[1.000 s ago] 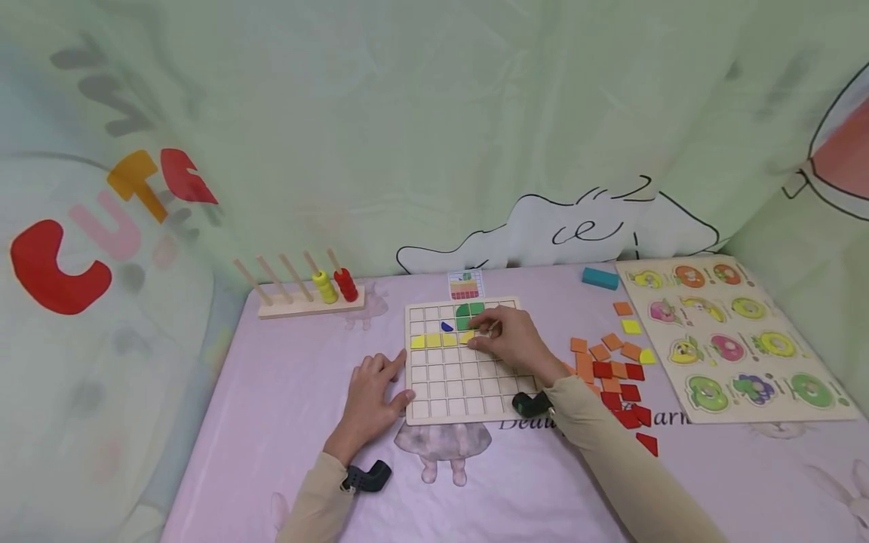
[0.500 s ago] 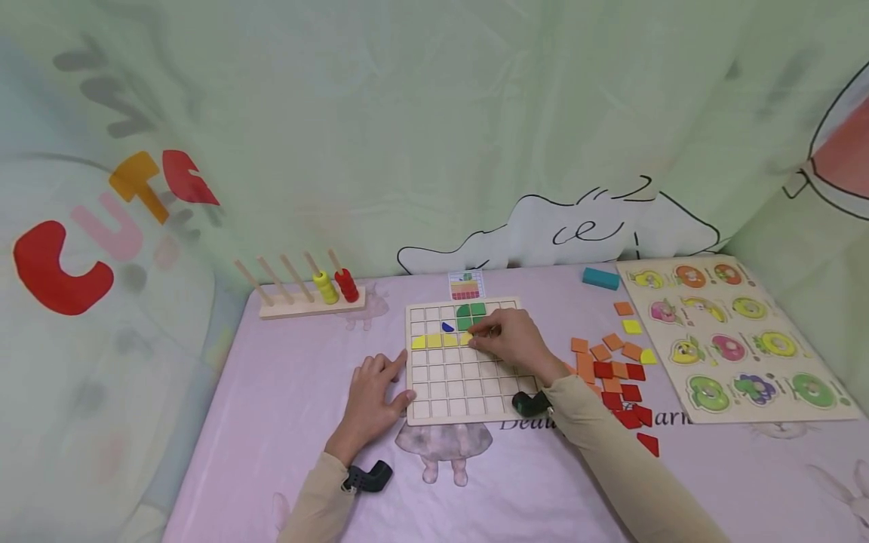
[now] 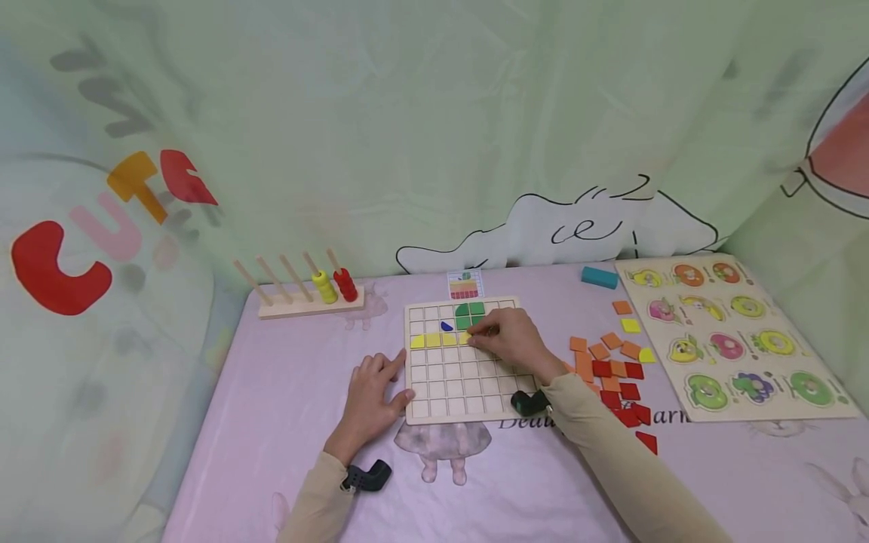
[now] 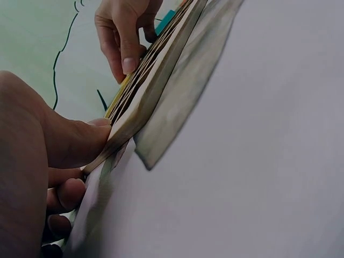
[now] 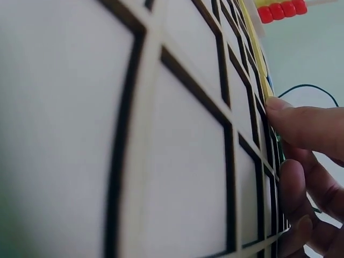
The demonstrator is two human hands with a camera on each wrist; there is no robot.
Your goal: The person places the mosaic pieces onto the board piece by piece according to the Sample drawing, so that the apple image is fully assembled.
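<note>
A square wooden grid board [image 3: 434, 388] lies on the table. A row of yellow tiles [image 3: 432, 340] fills part of one line, green tiles [image 3: 463, 311] sit above it, and a small blue piece [image 3: 446, 326] is beside the green. My right hand [image 3: 511, 339] pinches the yellow tile at the row's right end, thumb and fingertips low against the grid; the hand hides the cells behind it. In the right wrist view the thumb [image 5: 301, 121] meets the yellow edge. My left hand [image 3: 372, 396] rests at the board's left edge, thumb and index finger touching it.
Loose orange tiles [image 3: 578, 345] and red tiles [image 3: 630, 392] lie right of the board. Further right is a fruit puzzle board [image 3: 706, 351], with a teal block [image 3: 600, 277] near it. A pattern card [image 3: 465, 284] lies behind the grid; a bead-peg stand [image 3: 292, 309] stands back left.
My right fingertips have shifted slightly at the yellow tile on the row's right end, and more of the green tiles shows. The left hand stays at the board's edge.
</note>
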